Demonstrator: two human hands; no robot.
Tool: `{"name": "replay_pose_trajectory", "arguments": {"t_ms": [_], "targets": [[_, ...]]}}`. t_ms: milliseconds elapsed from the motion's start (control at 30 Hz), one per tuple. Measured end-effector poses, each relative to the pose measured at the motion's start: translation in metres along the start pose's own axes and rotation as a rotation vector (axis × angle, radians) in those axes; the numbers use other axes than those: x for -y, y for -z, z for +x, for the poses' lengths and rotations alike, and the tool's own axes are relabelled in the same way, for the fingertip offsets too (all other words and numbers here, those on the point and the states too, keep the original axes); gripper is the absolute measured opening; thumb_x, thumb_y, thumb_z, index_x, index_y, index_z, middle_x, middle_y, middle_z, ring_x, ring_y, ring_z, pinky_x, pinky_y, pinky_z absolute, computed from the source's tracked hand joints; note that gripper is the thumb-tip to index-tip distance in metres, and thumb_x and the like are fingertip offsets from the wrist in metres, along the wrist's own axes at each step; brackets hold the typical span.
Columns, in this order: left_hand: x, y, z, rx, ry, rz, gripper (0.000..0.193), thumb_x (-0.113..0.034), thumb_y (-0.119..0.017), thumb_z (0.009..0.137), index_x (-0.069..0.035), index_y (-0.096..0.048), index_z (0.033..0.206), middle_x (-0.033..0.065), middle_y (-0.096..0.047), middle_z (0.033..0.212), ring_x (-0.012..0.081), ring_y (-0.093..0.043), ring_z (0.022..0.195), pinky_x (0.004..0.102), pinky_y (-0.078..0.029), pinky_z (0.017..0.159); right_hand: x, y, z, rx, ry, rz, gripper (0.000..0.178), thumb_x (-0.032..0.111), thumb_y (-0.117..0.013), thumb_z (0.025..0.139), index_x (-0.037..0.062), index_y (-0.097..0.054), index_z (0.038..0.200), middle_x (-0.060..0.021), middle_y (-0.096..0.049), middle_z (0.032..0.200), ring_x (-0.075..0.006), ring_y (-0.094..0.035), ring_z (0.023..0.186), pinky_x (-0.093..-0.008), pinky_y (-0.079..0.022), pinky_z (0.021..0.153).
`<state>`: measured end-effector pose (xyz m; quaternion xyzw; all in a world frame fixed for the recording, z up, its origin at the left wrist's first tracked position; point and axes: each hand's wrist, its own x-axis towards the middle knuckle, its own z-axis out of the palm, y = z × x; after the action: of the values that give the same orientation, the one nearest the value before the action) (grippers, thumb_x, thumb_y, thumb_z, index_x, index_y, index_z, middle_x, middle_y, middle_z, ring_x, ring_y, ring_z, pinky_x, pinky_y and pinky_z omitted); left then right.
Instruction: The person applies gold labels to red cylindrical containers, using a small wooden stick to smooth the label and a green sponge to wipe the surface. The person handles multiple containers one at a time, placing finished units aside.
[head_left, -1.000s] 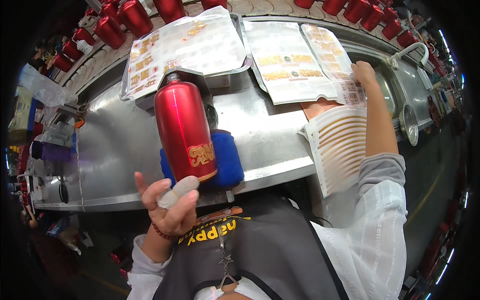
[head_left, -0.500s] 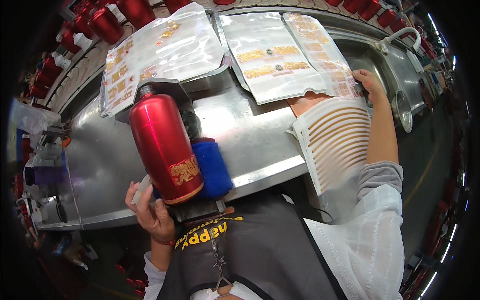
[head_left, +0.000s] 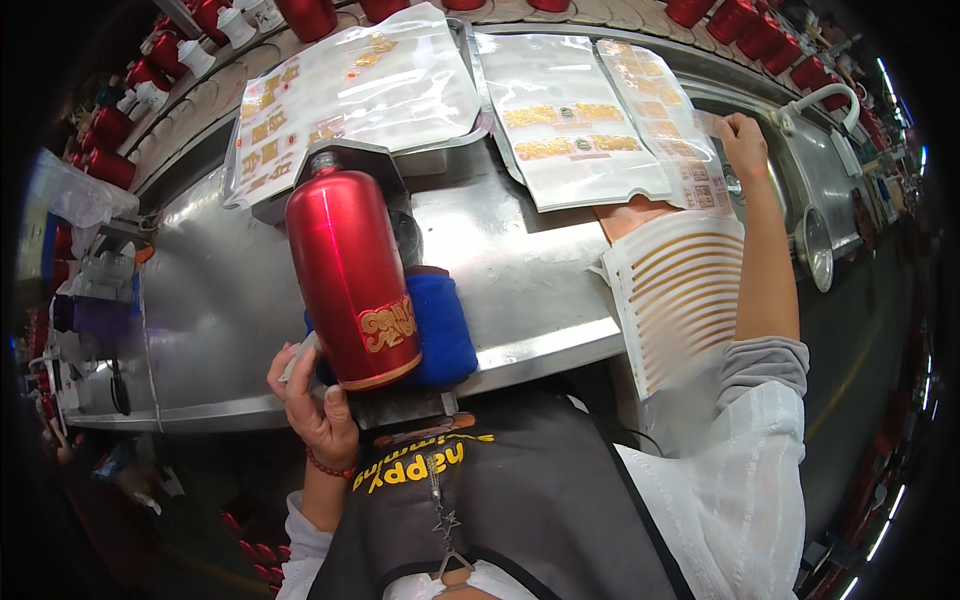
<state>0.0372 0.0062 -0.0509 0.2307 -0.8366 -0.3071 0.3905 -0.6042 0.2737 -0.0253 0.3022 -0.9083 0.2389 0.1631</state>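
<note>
A glossy red bottle (head_left: 350, 270) leans in a dark holder (head_left: 385, 165), its neck away from me. A gold ornamental decal (head_left: 388, 325) sits low on its right side. Beside the bottle's base, my left hand (head_left: 322, 415) has a small pale flat piece (head_left: 300, 362) between its fingers; its exact kind is unclear. Folded blue cloth (head_left: 442, 330) lies right of the bottle. My right hand (head_left: 742, 145) is stretched out at the sink's near side, fingers curled together beside the narrow decal sheet (head_left: 655, 115). What it pinches, if anything, is too small to make out.
Large decal sheets (head_left: 395, 85) and a white sheet with gold bands (head_left: 570, 85) lie on trays at the back. A striped gold sheet (head_left: 685, 290) hangs over the metal table's (head_left: 545, 260) front edge. The sink (head_left: 790, 165) has a white faucet (head_left: 825, 92); red bottles line the back.
My right hand has moved from the narrow decal sheet's edge outward toward the sink, its fingers more curled. The bottle's decal shows slightly farther right. The whole view has shifted slightly.
</note>
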Motion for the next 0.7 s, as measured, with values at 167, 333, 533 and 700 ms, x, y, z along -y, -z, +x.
{"name": "replay_pose_trajectory", "arguments": {"t_ms": [167,333,533,700], "targets": [[0.003,-0.006,0.002,0.015,0.011,-0.073,0.078,-0.051,-0.062,0.095,0.007,-0.042,0.143,0.0246,-0.045,0.136,0.0349,-0.041,0.133,0.0426,-0.041,0.108,0.102,-0.023,0.052,0.430,-0.144,0.267,0.027,0.028,-0.066,0.088,0.0026,-0.072,0.096,-0.0188,-0.069,0.094,-0.0356,-0.067,0.086,-0.0421,-0.052,0.078],[-0.012,-0.007,0.022,0.132,-0.004,0.219,0.091,-0.057,-0.065,0.090,0.009,-0.037,0.146,0.0245,-0.049,0.140,0.0398,-0.040,0.131,0.0501,-0.034,0.110,0.116,-0.110,0.051,0.391,0.044,-0.444,0.035,0.029,-0.058,0.093,0.0095,-0.069,0.120,-0.0189,-0.059,0.130,-0.0404,-0.055,0.122,-0.0553,-0.049,0.099],[-0.014,0.002,0.040,0.140,-0.095,0.318,0.090,-0.056,-0.074,0.081,0.002,-0.047,0.145,0.0173,-0.063,0.110,0.0385,-0.050,0.123,0.0576,-0.020,0.114,0.152,-0.074,0.053,0.235,0.473,-0.310,0.016,0.018,-0.064,0.091,0.0031,-0.068,0.096,-0.0190,-0.063,0.108,-0.0409,-0.059,0.102,-0.0515,-0.049,0.086],[-0.022,-0.003,0.052,-0.009,-0.222,0.307,0.097,-0.062,-0.078,0.073,-0.004,-0.051,0.145,0.0102,-0.063,0.093,0.0345,-0.051,0.121,0.0588,-0.016,0.114,0.253,0.013,0.003,0.367,0.739,0.110,0.014,0.008,-0.066,0.091,-0.0022,-0.058,0.090,-0.0145,-0.059,0.099,-0.0319,-0.059,0.090,-0.0376,-0.047,0.081]]}}
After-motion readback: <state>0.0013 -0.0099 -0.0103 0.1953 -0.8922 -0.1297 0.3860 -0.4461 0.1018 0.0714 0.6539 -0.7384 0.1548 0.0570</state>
